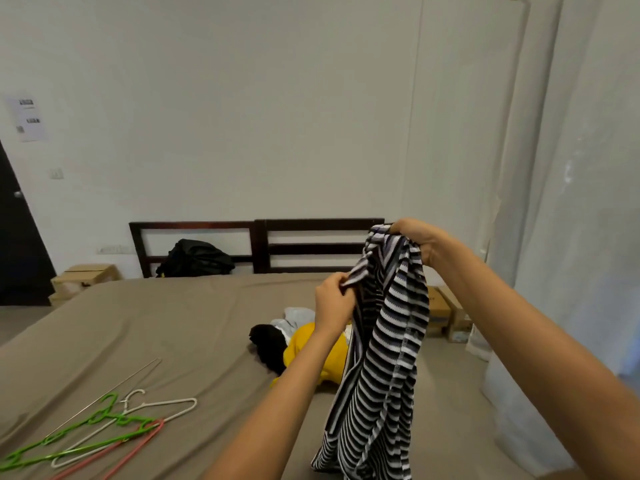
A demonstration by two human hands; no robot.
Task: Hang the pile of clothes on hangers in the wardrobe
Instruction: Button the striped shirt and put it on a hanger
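A black-and-white striped garment (381, 358) hangs in the air over the bed. My right hand (417, 239) grips its top edge, held high. Lower and to the left, my left hand (334, 301) pinches another part of the same striped cloth. Behind my left arm lies the pile of clothes (301, 344) on the bed: a yellow piece, a black piece and a pale grey one. Several hangers (104, 427) lie at the bed's front left: a green plastic one, a white one, a pink one and a thin wire one.
The bed (173, 323) has a taupe sheet and a dark wooden headboard (256, 244) with a black bag (197, 258) against it. Cardboard boxes (446, 313) stand on the floor at right, another at left. A white curtain (561, 202) hangs at right, a dark door (17, 244) at left.
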